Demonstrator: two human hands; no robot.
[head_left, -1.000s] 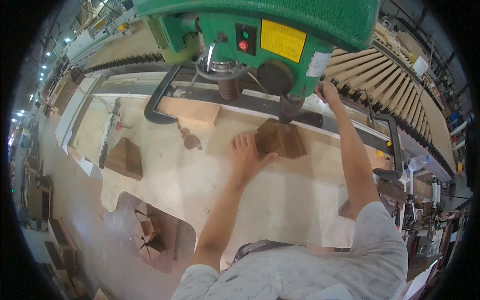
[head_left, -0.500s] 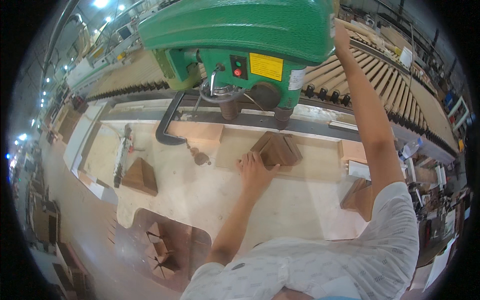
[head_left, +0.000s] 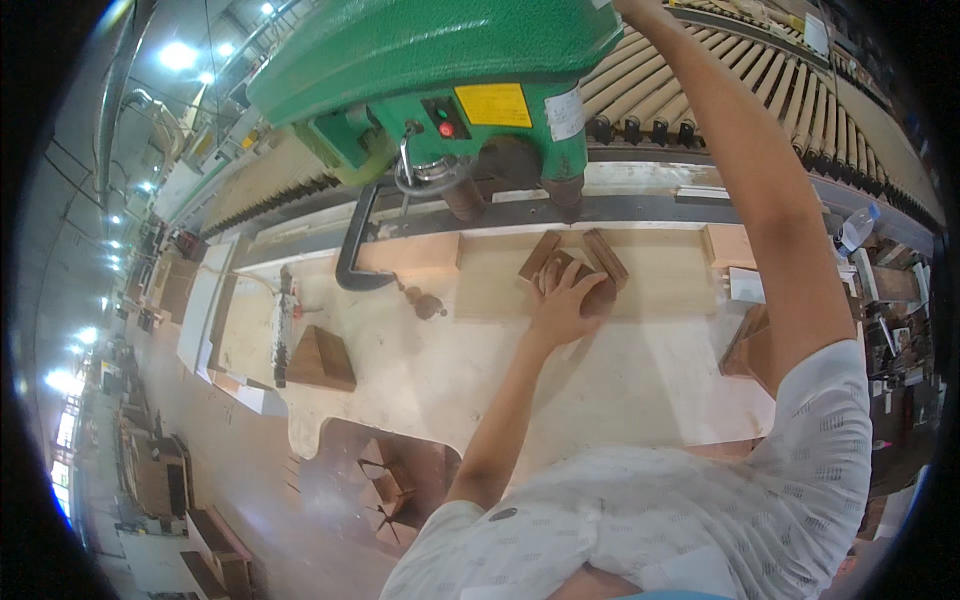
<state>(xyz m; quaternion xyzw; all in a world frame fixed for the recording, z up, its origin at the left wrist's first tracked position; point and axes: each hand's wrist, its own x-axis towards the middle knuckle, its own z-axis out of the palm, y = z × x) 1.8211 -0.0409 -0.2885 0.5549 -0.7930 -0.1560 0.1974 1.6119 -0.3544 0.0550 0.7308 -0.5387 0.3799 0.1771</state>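
Observation:
A dark brown angled wooden block, with slab-like sides showing, lies on a pale board. My left hand is over its near side with bent fingers gripping it, hiding its middle. Just behind the block, the spindle of a green drill press points down; I cannot make out whether its tip touches the wood. My right arm reaches up along the machine's right side. Only a sliver of my right hand shows at the upper edge, its fingers hidden.
A black C-clamp holds a light wood strip on the worktable. Brown wedge blocks stand at left and beneath my right arm. More wooden pieces lie lower left. A roller conveyor runs behind.
My left hand has moved from the block's left edge onto its near side, and the block looks turned. My right hand has slipped mostly out at the top. The view has shifted.

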